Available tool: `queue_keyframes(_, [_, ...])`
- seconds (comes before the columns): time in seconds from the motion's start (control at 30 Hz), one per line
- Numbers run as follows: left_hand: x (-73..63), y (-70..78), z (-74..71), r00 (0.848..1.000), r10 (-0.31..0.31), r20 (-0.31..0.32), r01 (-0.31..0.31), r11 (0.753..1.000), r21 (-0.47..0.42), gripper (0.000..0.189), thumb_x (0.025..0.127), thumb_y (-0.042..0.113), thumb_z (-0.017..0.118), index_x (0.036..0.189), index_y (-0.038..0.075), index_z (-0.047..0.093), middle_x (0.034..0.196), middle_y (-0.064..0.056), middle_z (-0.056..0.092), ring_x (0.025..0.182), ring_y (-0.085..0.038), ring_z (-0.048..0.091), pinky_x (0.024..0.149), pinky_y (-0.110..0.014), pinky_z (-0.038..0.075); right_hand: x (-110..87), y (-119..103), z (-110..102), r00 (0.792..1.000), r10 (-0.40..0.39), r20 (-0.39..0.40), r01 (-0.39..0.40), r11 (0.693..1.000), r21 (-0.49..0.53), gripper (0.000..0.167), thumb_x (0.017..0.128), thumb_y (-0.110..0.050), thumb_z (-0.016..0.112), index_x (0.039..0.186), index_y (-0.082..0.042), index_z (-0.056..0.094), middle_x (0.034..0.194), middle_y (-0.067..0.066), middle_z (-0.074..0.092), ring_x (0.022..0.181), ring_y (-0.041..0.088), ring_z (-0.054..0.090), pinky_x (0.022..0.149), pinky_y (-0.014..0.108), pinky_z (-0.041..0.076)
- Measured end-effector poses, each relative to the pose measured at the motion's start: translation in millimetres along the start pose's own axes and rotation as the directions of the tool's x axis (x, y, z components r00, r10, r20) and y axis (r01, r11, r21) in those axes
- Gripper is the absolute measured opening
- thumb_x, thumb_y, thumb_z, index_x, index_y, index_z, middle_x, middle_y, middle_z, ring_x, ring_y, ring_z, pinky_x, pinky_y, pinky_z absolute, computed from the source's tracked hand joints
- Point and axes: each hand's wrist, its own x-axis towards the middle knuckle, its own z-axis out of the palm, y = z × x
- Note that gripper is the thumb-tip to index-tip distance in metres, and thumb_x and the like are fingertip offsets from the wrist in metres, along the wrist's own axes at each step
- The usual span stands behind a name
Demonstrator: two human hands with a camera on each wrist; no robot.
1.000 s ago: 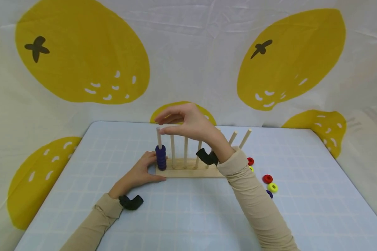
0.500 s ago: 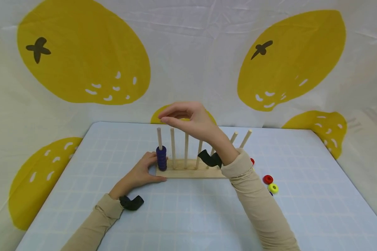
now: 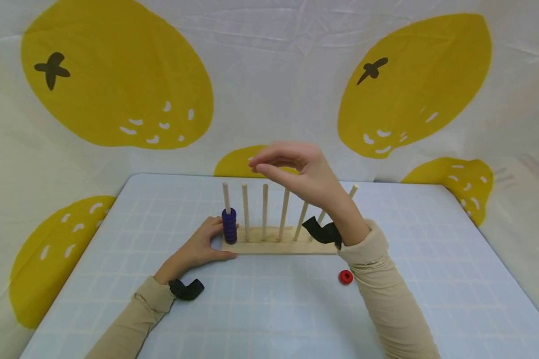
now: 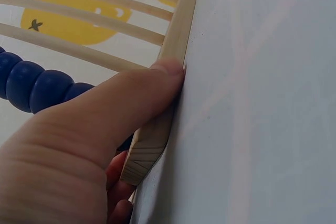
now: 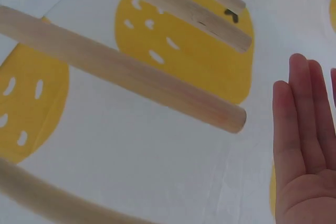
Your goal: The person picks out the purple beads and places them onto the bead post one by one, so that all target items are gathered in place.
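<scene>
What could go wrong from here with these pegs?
The right hand hangs close to the pegs and might catch one if it dips. The left hand grips only the left end of the base, so a bump at the far end could swivel it. In the head view, the red ring lies right by the right sleeve, which might brush it away.
</scene>
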Motion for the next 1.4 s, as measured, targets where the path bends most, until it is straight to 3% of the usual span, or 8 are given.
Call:
queue_keyframes(0.3, [-1.1, -1.9, -0.4, 1.000, 0.017, -0.001, -0.017, 1.000, 0.005, 0.067, 0.069, 0.023, 0.092, 0.128, 0.007, 0.065, 0.130, -0.008, 0.059, 0.114, -0.022, 0.045, 0.099, -0.041, 0.036, -23.4, -12.8, -21.5, 0.999, 0.006, -0.054, -0.007, 1.000, -0.027, 0.019, 0.088, 0.011, 0.066, 0.105, 0.003, 0.072, 0.101, 0.013, 0.072, 0.092, 0.032, 0.067, 0.087, 0.042, 0.053])
queue_keyframes(0.53, [-0.8, -2.7, -0.6, 0.999, 0.033, -0.001, -0.033, 0.999, 0.021, 0.067, 0.070, 0.022, 0.091, 0.130, 0.006, 0.064, 0.132, -0.009, 0.058, 0.116, -0.023, 0.046, 0.100, -0.044, 0.036, -46.0, -18.0, -42.8, 0.995, 0.020, -0.096, -0.026, 0.998, -0.060, 0.020, 0.088, 0.016, 0.063, 0.104, 0.008, 0.071, 0.100, 0.020, 0.071, 0.094, 0.030, 0.067, 0.090, 0.038, 0.052])
queue_keyframes(0.83, [-0.9, -4.3, 1.2, 1.000, 0.000, 0.016, -0.001, 1.000, 0.021, 0.068, 0.071, 0.023, 0.090, 0.132, 0.008, 0.063, 0.134, -0.008, 0.057, 0.118, -0.023, 0.045, 0.101, -0.047, 0.036, -76.0, -26.3, -63.5, 0.990, 0.019, -0.143, -0.029, 0.997, -0.072, 0.018, 0.088, 0.016, 0.062, 0.103, 0.011, 0.070, 0.099, 0.021, 0.071, 0.095, 0.028, 0.067, 0.092, 0.034, 0.051])
queue_keyframes(1.1, [0.1, -4.4, 2.0, 0.999, -0.029, 0.030, 0.028, 1.000, 0.013, 0.068, 0.072, 0.025, 0.090, 0.132, 0.009, 0.063, 0.133, -0.007, 0.058, 0.119, -0.023, 0.045, 0.102, -0.050, 0.035, -116.6, -19.4, -74.8, 0.984, 0.054, -0.168, -0.072, 0.992, -0.106, 0.022, 0.084, 0.021, 0.061, 0.102, 0.012, 0.070, 0.099, 0.020, 0.071, 0.098, 0.024, 0.066, 0.094, 0.029, 0.049])
queue_keyframes(1.23, [0.0, -5.4, 2.3, 0.999, -0.033, 0.027, 0.033, 0.999, 0.021, 0.068, 0.072, 0.026, 0.090, 0.132, 0.009, 0.064, 0.131, -0.007, 0.058, 0.118, -0.023, 0.046, 0.102, -0.049, 0.036, -142.7, -14.5, -79.2, 0.976, 0.146, -0.162, -0.178, 0.963, -0.204, 0.030, 0.082, 0.023, 0.062, 0.106, 0.006, 0.071, 0.100, 0.016, 0.072, 0.098, 0.020, 0.066, 0.094, 0.024, 0.049])
queue_keyframes(1.4, [-0.9, -5.1, 1.1, 0.998, -0.049, 0.025, 0.049, 0.998, 0.027, 0.067, 0.072, 0.027, 0.090, 0.132, 0.010, 0.064, 0.130, -0.007, 0.059, 0.117, -0.022, 0.045, 0.101, -0.050, 0.037, -177.6, -7.8, -83.3, 0.939, 0.309, -0.151, -0.342, 0.880, -0.331, 0.034, 0.085, 0.019, 0.065, 0.108, -0.005, 0.072, 0.102, 0.006, 0.072, 0.096, 0.013, 0.066, 0.091, 0.019, 0.048])
